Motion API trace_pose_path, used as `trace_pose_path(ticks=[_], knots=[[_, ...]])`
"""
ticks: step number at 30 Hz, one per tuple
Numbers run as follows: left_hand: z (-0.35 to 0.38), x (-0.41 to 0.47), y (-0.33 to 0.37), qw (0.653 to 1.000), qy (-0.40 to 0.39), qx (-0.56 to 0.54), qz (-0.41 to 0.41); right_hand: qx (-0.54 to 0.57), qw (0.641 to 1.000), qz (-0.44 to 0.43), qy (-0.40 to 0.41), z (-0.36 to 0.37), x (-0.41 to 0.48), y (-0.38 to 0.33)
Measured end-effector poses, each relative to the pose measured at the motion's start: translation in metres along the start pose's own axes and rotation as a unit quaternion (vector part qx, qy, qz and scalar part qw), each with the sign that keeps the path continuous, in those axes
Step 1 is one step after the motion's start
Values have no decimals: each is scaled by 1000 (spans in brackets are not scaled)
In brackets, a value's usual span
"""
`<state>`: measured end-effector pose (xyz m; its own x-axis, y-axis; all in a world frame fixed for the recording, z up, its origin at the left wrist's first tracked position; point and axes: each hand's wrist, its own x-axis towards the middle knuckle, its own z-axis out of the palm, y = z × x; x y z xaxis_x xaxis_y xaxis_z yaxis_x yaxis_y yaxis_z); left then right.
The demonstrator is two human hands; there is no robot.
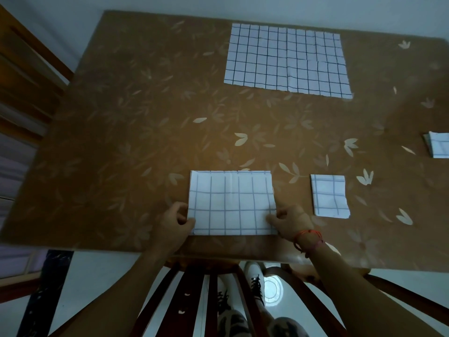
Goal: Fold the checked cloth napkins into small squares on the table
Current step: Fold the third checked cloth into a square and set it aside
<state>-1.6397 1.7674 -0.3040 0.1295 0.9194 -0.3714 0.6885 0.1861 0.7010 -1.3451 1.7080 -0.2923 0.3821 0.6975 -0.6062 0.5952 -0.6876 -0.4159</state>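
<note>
A white napkin with blue checks, folded into a rectangle point(232, 203), lies near the table's front edge. My left hand point(173, 221) pinches its near left corner and my right hand point(290, 221) pinches its near right corner. A small folded square napkin point(329, 195) lies just to the right of it. A large unfolded checked napkin point(286, 58) is spread flat at the far side of the table. Another folded napkin point(438, 144) is partly cut off at the right edge of the view.
The table point(136, 132) wears a brown cloth with a pale leaf print. A wooden chair back point(209, 295) stands below the front edge, with my shoes behind it. Wooden furniture point(21, 76) is at the far left.
</note>
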Motion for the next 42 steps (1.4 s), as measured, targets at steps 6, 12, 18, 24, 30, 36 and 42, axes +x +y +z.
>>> trace_pose_path(ticks=[6, 12, 18, 24, 30, 36, 42], knots=[[2, -5, -2, 998, 21, 50, 12, 19, 1000, -9, 22, 1, -1, -2], [6, -8, -2, 998, 32, 57, 17, 4, 999, -10, 36, 0, 1, -6], [12, -12, -8, 986, 83, 101, 103, -11, 999, -13, 31, 0, 2, -9], [27, -10, -20, 907, 63, 278, 309, -23, 999, -6, 28, 0, 4, -10], [25, -6, -30, 890, -11, 376, 256, -21, 999, -2, 31, 0, 4, -10], [25, -7, -31, 888, -23, 384, 251, -33, 999, 1, 33, 0, 3, -11], [24, -7, -31, 888, -39, 386, 246, -109, 971, -146, 156, 14, -19, -31]])
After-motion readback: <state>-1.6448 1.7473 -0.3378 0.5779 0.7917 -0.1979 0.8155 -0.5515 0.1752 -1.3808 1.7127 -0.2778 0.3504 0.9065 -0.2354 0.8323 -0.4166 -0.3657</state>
